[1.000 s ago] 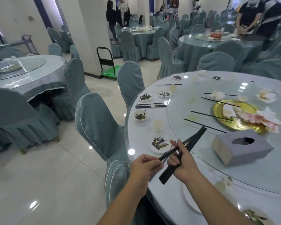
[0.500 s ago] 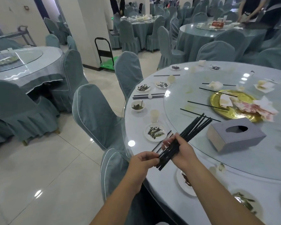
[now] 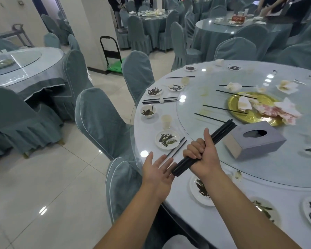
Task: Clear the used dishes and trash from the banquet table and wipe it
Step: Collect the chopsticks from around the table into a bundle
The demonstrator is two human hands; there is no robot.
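My right hand (image 3: pixel 203 157) is grasping a bundle of black chopsticks (image 3: pixel 205 148) low in the centre of the frame, fingers clenched round it, thumb pointing up. The bundle is slanting from lower left to upper right, its far end reaching toward the grey tissue box (image 3: pixel 253 139). My left hand (image 3: pixel 157 172) is lying released, palm up, fingers straight, with the bundle's near end touching the fingertips. Both hands are hovering over the near edge of the round bench (image 3: pixel 169 198). Just beyond them, a loose pair of chopsticks (image 3: pixel 176 149) is lying beside a soiled small plate (image 3: pixel 167 140). Farther up, a paper cup (image 3: pixel 166 121) and a small bowl (image 3: pixel 148 111) are standing near the rim. Right of centre, a gold plate (image 3: pixel 233 105) is holding crumpled napkins (image 3: pixel 284 112), with single chopsticks scattered near it.
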